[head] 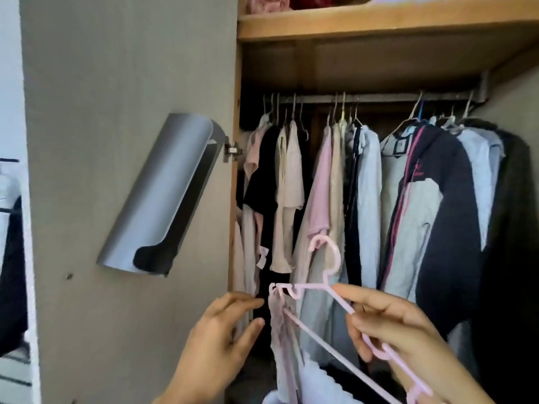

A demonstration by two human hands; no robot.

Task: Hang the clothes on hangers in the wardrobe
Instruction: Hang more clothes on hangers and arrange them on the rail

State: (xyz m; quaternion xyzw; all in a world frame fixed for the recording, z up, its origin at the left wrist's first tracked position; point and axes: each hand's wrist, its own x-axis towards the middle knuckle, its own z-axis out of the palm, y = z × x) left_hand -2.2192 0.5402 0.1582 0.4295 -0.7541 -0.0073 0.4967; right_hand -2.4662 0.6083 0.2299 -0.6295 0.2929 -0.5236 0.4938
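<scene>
Up close, the right hand [388, 325] grips a pale pink plastic hanger [326, 290] carrying a lilac strap garment [281, 339]. The left hand [215, 339] hovers beside it, fingers relaxed, holding nothing, before the full wooden wardrobe [379, 24].

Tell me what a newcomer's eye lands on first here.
First the pink hanger, low and centre, gripped by the right hand, a pale garment dangling from its end beside the open left hand. Behind it, the rail packed with hanging clothes; a grey holder sits on the open door.
</scene>
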